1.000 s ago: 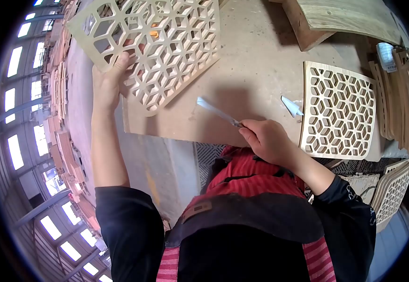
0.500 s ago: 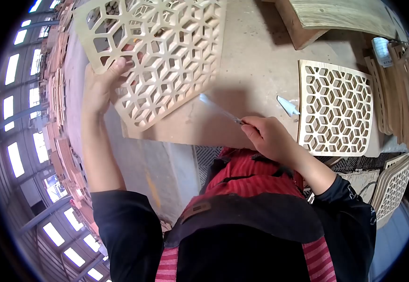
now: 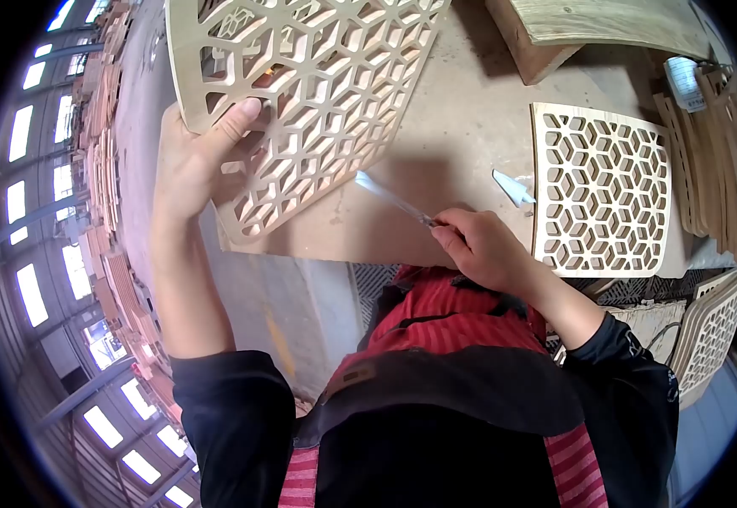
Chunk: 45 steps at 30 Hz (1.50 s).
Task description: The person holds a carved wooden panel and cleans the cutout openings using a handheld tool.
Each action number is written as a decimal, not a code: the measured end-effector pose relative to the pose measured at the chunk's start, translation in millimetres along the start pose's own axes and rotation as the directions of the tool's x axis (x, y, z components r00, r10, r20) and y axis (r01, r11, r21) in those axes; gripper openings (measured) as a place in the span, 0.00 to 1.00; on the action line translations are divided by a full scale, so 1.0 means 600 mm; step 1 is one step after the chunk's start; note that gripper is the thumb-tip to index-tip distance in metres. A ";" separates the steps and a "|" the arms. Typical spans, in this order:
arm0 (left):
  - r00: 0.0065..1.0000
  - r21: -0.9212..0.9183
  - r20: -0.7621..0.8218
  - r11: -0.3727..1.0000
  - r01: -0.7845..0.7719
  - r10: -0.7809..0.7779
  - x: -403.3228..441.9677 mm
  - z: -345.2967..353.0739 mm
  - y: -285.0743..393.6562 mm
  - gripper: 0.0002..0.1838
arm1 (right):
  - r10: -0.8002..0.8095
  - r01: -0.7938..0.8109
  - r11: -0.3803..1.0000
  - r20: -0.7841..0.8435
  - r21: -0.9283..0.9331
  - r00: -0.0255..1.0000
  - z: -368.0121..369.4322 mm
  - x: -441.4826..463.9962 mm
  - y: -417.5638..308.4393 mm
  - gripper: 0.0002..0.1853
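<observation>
My left hand [image 3: 203, 157] grips the lower left edge of a wooden lattice panel [image 3: 326, 93], thumb on its near face and fingers partly seen through the holes. The panel is raised and tilted above the board-topped table [image 3: 301, 241]. My right hand [image 3: 483, 247] is closed round the end of a thin pale-blue strip-like tool [image 3: 392, 199], whose wider tip points up and left, just below the panel's lower edge. Right of that tip, a small light-blue pointed piece [image 3: 512, 187] lies on the table beside a second lattice panel [image 3: 601, 195], which rests flat.
A curved wooden piece [image 3: 614, 21] stands at the top right. Curved wooden parts [image 3: 707, 161] are stacked at the right edge by a white labelled roll [image 3: 684, 83]. More lattice panels [image 3: 711, 334] stand lower right. Stacked wood [image 3: 98, 203] runs along the far left.
The raised panel has shifted right and turned in my left hand, with its face angled differently. My right hand and the blue tool have hardly moved.
</observation>
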<state>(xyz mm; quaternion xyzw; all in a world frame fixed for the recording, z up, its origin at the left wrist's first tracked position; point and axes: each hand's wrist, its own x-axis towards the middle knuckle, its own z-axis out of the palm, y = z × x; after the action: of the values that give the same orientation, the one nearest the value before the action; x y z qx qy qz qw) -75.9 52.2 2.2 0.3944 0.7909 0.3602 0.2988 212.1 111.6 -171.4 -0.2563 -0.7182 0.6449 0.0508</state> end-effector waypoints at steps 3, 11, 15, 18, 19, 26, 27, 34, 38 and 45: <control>1.000 -0.009 -0.019 1.000 0.016 -0.016 -0.002 0.004 -0.001 0.18 | -0.006 0.006 1.000 0.011 0.018 1.000 -0.001 0.000 -0.001 0.12; 0.999 -0.078 -0.038 0.997 0.021 -0.024 -0.022 0.017 0.004 0.17 | -0.081 0.073 0.993 0.084 0.097 0.993 0.010 -0.001 -0.005 0.11; 0.998 -0.107 -0.051 0.994 0.019 -0.025 -0.024 0.018 0.006 0.19 | -0.052 0.042 0.995 0.112 0.089 0.992 0.018 0.006 -0.016 0.13; 0.997 -0.114 -0.078 0.993 0.012 -0.021 -0.026 0.018 0.001 0.19 | -0.027 0.018 0.997 0.119 0.069 0.993 0.021 0.008 -0.027 0.15; 0.995 -0.115 -0.095 0.993 0.015 -0.026 -0.028 0.019 0.001 0.19 | -0.042 0.035 0.997 0.107 0.062 0.993 0.026 0.008 -0.026 0.14; 0.993 -0.130 -0.105 0.991 0.030 -0.044 -0.031 0.023 0.002 0.18 | -0.148 0.151 0.987 0.053 -0.055 0.988 0.024 0.000 -0.056 0.12; 0.993 -0.125 -0.113 0.992 0.026 -0.041 -0.031 0.025 0.003 0.18 | -0.172 0.175 0.979 0.040 -0.102 0.984 0.023 0.002 -0.061 0.12; 0.985 -0.168 -0.144 0.984 0.066 -0.090 -0.032 0.048 0.024 0.13 | -0.278 0.275 0.897 0.040 -0.345 0.960 0.050 0.035 -0.078 0.08; 0.983 -0.125 -0.147 0.988 0.089 -0.107 -0.032 0.054 0.036 0.12 | -0.479 0.428 0.790 -0.005 -0.439 0.878 0.101 0.084 -0.069 0.04; 0.970 -0.072 -0.219 0.994 0.088 -0.102 -0.036 0.061 0.042 0.14 | -0.342 0.330 0.810 0.065 -0.485 0.937 0.076 0.075 -0.096 0.02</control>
<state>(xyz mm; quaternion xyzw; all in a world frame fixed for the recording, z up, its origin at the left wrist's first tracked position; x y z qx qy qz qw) -26.6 56.9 6.0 0.3038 0.8257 0.4118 0.2373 137.6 87.9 -135.3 -0.1380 -0.8907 0.4199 0.1066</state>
